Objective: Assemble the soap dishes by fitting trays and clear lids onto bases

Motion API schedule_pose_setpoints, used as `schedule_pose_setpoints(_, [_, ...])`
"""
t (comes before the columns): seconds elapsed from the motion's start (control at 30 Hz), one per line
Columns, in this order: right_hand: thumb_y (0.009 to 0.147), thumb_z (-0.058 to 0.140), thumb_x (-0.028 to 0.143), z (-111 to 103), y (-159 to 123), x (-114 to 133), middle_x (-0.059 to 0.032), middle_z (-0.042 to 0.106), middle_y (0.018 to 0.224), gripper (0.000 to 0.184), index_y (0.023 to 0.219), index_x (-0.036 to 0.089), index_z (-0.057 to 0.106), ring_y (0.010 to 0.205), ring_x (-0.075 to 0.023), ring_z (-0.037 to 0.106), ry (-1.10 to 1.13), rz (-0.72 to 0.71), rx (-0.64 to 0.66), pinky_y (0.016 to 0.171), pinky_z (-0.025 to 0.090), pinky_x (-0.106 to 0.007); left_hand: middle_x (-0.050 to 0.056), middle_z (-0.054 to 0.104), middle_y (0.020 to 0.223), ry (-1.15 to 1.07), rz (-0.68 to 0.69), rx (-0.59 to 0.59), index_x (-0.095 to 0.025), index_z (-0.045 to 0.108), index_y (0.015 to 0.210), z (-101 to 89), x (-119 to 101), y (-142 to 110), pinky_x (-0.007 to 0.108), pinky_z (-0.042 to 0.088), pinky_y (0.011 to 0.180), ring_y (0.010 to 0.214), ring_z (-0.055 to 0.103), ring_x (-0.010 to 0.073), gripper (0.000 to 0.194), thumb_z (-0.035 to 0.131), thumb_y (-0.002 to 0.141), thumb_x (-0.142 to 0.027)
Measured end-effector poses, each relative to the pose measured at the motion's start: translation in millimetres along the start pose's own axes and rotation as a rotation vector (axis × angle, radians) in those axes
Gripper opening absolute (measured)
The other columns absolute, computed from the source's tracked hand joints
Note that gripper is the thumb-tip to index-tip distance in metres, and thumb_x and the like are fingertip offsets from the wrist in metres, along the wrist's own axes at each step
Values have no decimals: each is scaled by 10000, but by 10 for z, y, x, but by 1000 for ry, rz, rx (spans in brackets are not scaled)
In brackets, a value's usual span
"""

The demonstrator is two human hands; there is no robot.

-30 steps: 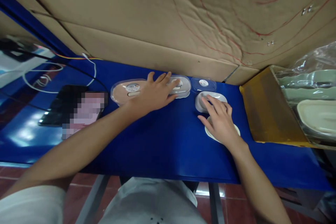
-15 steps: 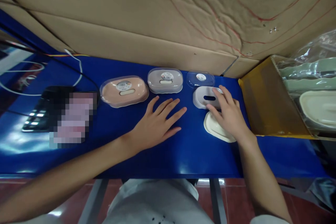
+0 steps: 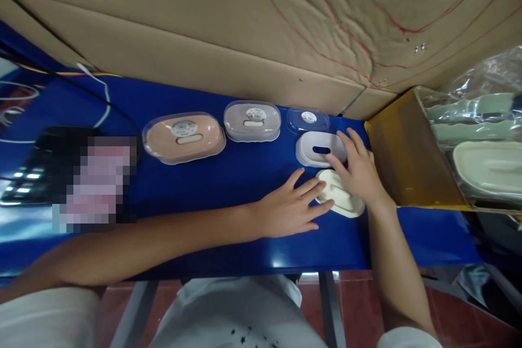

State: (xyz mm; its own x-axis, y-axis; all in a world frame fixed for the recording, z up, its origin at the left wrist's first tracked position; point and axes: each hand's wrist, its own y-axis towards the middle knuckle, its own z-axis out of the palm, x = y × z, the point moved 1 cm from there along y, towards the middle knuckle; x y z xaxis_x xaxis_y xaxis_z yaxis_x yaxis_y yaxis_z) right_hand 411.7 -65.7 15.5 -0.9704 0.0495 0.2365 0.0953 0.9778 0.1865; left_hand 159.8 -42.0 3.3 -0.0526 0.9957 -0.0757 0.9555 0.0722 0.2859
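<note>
Nearest: white garment at lower edge; two bare forearms reaching over front rim of blue table.

Left hand: flat on tabletop, palm down, fingers spread fairly wide, tips touching left edge of cream soap-dish tray. Nothing gripped.

Right hand: above right part of same tray, fingers loosely extended and slightly parted, tips resting on right end of white slotted insert. Whether any pinch on the insert exists: cannot tell. No closed grasp visible.

Cream soap-dish tray: lying flat near table front, between both hands, just in front of white slotted insert, touching or nearly so.

White slotted insert: flat, oval slot upward, separate from tray.

Clear lid: small, round sticker on top, just behind insert, lying alone.

Grey soap box: closed under clear cover, labelled, left of clear lid.

Pink soap box: closed under clear cover, labelled, further left.

Progress, as judged: two boxes look complete in a row; third set in three loose parts (tray, insert, lid), unjoined.

Left margin: dark pixelated device, white cable.

Right: yellow carton holding bagged green and cream dishes.

Far: creased cardboard wall with red lines.
</note>
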Motion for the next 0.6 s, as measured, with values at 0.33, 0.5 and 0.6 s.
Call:
schedule_pose_setpoints(0.33, [1029, 540, 757, 30, -42, 123, -233, 326, 1801, 894, 1726, 234, 338, 1622, -440, 398, -26, -75, 67, 1221, 413, -665, 54, 794, 1252, 40, -145, 4, -218, 722, 1298, -384, 220, -678, 529, 434, 1137, 1172, 711, 254, 212, 627, 1110, -247])
schedule_pose_setpoints(0.5, [955, 616, 815, 80, -43, 107, -197, 462, 1722, 939, 1694, 277, 402, 1468, -461, 507, -24, -40, 67, 1141, 433, -658, 58, 809, 1206, 29, -191, -95, -199, 706, 1306, -438, 382, -890, 493, 457, 1057, 1090, 732, 247, 213, 607, 1125, -251])
schedule_pose_setpoints(0.6, [916, 660, 833, 65, -57, 147, -188, 587, 1584, 951, 1656, 276, 445, 1398, -441, 549, 32, -39, 44, 1116, 441, -624, 56, 806, 1144, 15, -218, -126, -204, 703, 1291, -408, 412, -915, 485, 474, 1022, 1034, 734, 249, 201, 621, 1116, -259])
